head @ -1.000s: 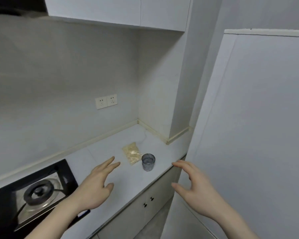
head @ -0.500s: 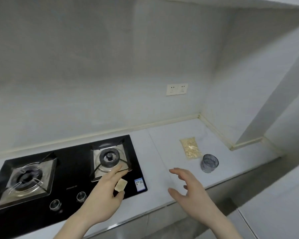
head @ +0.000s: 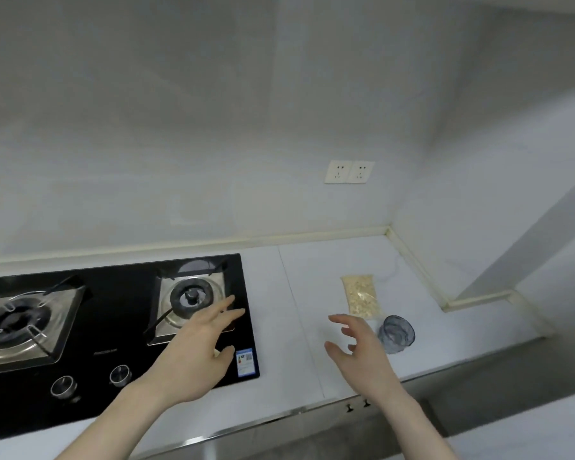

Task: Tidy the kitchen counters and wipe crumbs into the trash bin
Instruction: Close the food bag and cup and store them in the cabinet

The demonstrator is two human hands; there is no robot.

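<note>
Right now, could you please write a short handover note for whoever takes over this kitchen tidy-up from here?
Left hand: open, fingers spread above the black gas hob, holding nothing visible.
Right hand: open, above the white counter, beside the glass.
Clear bag of crumbs lies flat on the counter; the empty glass tumbler stands just in front of it.
Done: nothing evident.
Left: clear bag and tumbler, wipe crumbs into the bin. No cloth or bin in view.
</note>
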